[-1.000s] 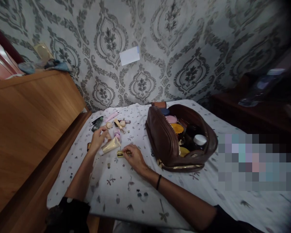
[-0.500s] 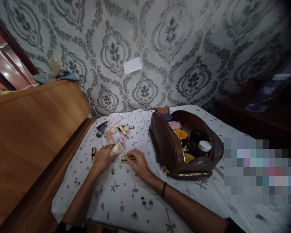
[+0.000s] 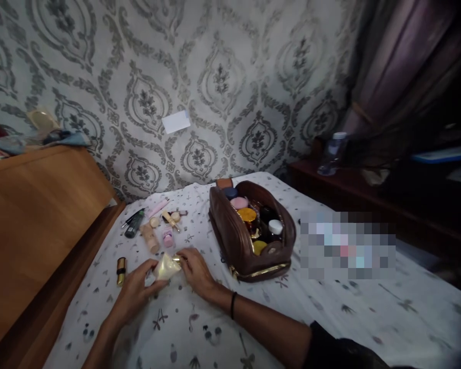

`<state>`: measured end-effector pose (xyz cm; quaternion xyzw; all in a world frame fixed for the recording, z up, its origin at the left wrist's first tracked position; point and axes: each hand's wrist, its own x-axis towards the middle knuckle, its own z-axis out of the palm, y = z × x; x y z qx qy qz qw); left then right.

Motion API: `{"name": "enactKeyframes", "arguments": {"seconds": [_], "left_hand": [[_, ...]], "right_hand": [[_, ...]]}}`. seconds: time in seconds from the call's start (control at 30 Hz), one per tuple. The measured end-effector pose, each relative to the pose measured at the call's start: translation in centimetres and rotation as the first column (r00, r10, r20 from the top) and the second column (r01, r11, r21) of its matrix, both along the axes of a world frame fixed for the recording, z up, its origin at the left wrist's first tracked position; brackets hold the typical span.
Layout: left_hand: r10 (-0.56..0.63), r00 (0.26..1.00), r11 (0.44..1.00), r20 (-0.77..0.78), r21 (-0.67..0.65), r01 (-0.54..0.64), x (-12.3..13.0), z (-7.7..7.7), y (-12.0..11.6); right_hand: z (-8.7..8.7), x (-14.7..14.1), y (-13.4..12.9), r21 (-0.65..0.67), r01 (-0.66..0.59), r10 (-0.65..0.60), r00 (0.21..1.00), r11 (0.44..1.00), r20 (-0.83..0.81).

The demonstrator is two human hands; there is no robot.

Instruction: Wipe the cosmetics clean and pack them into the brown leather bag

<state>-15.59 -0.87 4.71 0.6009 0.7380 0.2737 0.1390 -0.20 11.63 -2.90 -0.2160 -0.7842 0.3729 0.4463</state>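
My left hand [image 3: 140, 287] grips a small cream-coloured pouch or tube [image 3: 166, 267] between thumb and fingers, low over the patterned sheet. Right beside it, my right hand [image 3: 195, 270] pinches a small gold tube [image 3: 176, 260], mostly covered by the fingers. A gold and black lipstick [image 3: 121, 271] stands left of my left hand. Beyond both hands lie a beige tube [image 3: 149, 237], a pink-and-white bottle [image 3: 168, 238], a dark tube [image 3: 134, 224] and several other small cosmetics. To the right sits an open brown bag [image 3: 230, 233] full of jars and bottles.
A wooden headboard [image 3: 42, 205] rises at the left, and a patterned wall [image 3: 223, 128] stands behind the bed. At the right, a clear plastic bottle [image 3: 331, 154] is on a dark red table [image 3: 353, 192]. A blurred patch covers something right of the bag.
The view has turned to the right. My left hand now holds up the cream item, its fingers more visible, and my right hand has brought the gold tube against it.
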Motion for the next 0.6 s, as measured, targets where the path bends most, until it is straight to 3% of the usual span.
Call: {"name": "enactKeyframes", "arguments": {"seconds": [0.1,0.2,0.27,0.37,0.43,0.53,0.6], "left_hand": [[-0.023,0.997,1.0,-0.068,0.001,0.023,0.3,-0.7,-0.2],[-0.092,0.985,0.995,-0.145,0.031,0.098,-0.1,-1.5,-0.1],[-0.125,0.973,0.989,-0.195,0.057,0.139,-0.7,-2.0,0.1],[-0.148,0.958,0.982,-0.246,0.075,0.172,-1.3,-2.4,0.1],[-0.1,0.959,0.98,-0.266,0.14,0.141,-0.9,-2.7,0.1],[0.064,0.952,0.948,-0.3,0.316,0.036,1.1,-3.6,0.3],[0.088,0.921,0.924,-0.379,0.376,0.066,2.9,-4.4,0.6]], "right_hand": [[1.8,0.7,-0.3,-0.092,0.036,-0.039,0.999,0.995,-0.037],[3.1,1.8,-1.1,-0.143,-0.077,0.082,0.996,0.987,0.029],[3.3,2.5,-1.6,-0.143,-0.158,0.172,0.981,0.977,0.092],[2.8,3.2,-2.1,-0.178,-0.157,0.186,0.969,0.971,0.16],[2.3,3.3,-2.3,-0.256,-0.121,0.171,0.969,0.959,0.181],[2.0,3.2,-2.2,-0.33,-0.096,0.163,0.97,0.939,0.181],[2.0,3.2,-2.1,-0.321,-0.11,0.176,0.967,0.941,0.185]]}}
